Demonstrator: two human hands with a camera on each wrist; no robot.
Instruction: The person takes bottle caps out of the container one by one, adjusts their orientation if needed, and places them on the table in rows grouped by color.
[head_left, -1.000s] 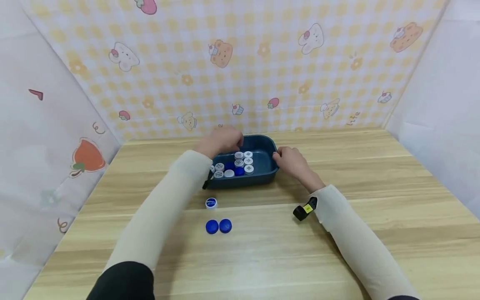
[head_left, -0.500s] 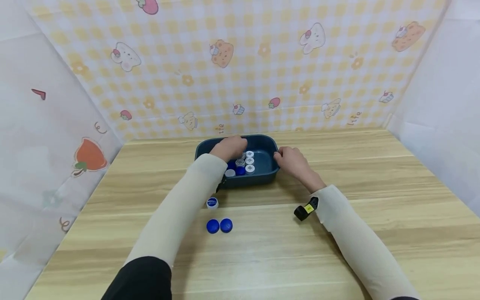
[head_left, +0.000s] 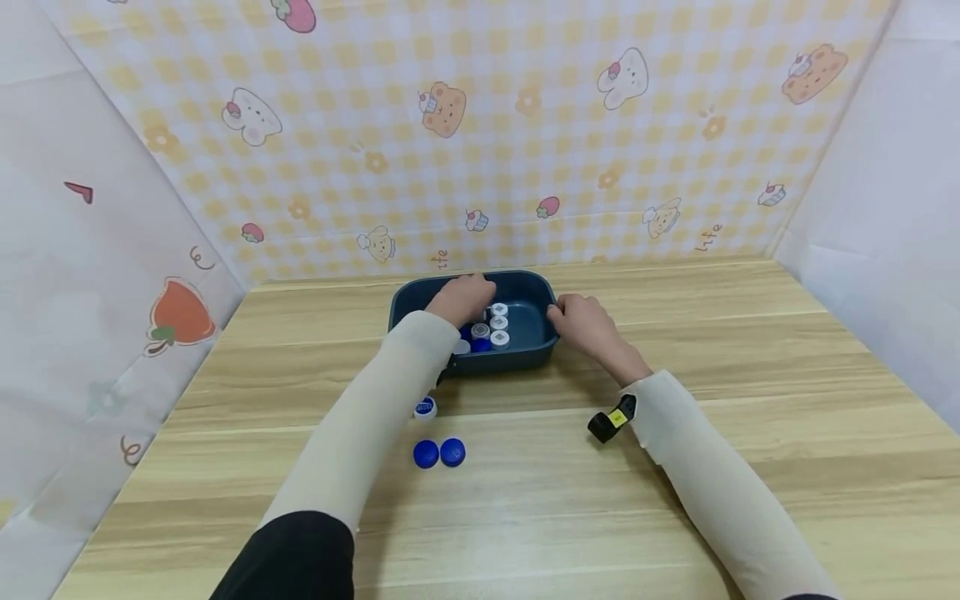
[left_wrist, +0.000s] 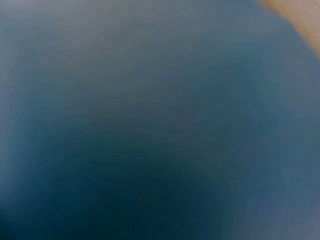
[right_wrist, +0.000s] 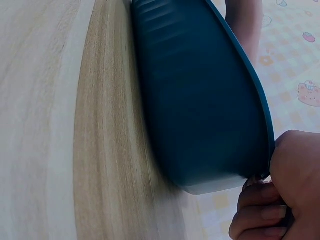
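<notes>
A dark teal plastic bin (head_left: pixel 525 358) stands near the back of the table. Several bottle caps are in it, among them white caps (head_left: pixel 499 339) and a blue cap (head_left: pixel 481 345). My left hand (head_left: pixel 462 300) reaches down into the bin over the caps; its fingertips are hidden behind the hand, so I cannot tell whether they hold a cap. The left wrist view is a close teal blur of the bin (left_wrist: pixel 165 120). At the bin's right end my right hand (head_left: pixel 588 327) grips the rim, thumb on top and fingers curled beneath in the right wrist view.
On the wooden table (head_left: pixel 675 500), in front of the bin, lie two blue caps, the left one (head_left: pixel 426 454) and the right one (head_left: pixel 452 452), side by side. A white cap (head_left: pixel 425 407) with a blue label lies behind them. A checkered backdrop (head_left: pixel 525 150) rises behind the bin.
My left hand has moved right and down from the bin's back rim to over the caps, then stayed about there. My right hand keeps its grip.
</notes>
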